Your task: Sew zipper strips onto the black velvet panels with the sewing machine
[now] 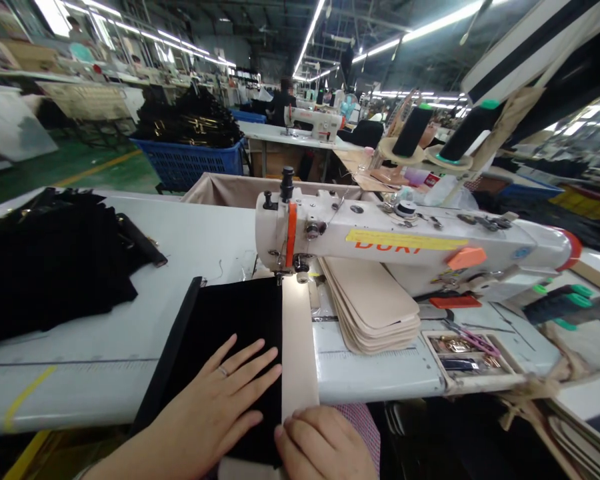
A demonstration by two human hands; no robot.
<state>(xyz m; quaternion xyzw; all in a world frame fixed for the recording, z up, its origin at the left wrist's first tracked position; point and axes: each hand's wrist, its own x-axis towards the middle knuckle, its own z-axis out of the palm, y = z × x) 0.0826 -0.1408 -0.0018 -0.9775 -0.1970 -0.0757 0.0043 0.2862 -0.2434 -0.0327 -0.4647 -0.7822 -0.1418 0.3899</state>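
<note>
My left hand [215, 400] lies flat with fingers spread on a black fabric piece [220, 320]. The piece runs from the table edge up to the needle of a white sewing machine [380, 240]. A beige strip [297, 347] lies along the black piece's right edge, leading under the presser foot. My right hand [323, 443] is curled at the near end of the beige strip, fingertips pressing on its edge.
A pile of black fabric pieces [45, 267] sits at the left of the table [80, 373]. A stack of beige pieces [375, 307] lies under the machine arm, beside a small tray of metal parts [470, 353]. Thread cones [413, 130] stand behind. A blue basket [190, 160] stands farther back.
</note>
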